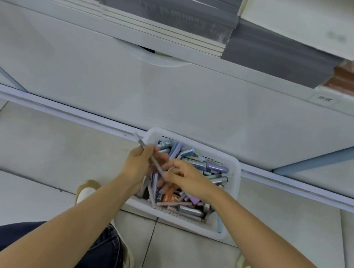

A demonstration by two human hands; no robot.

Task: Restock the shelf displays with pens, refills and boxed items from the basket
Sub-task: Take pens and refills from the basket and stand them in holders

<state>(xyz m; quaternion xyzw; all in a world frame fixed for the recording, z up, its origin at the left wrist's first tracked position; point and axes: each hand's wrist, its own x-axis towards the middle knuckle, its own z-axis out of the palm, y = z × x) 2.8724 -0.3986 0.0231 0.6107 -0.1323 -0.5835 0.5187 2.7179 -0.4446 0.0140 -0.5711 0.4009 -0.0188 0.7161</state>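
White plastic basket (180,222), heaped with pastel pens and refills, sits on the pale tiled floor (30,145) at the foot of the white shelf unit (178,92). Above it the left hand (137,165) grips a slim grey pen (154,163) mid-barrel, while the right hand (187,179) seems to pinch its lower end. Best to gather matching pens in the left fist, tips aligned, before rising to the display, so none slip back.
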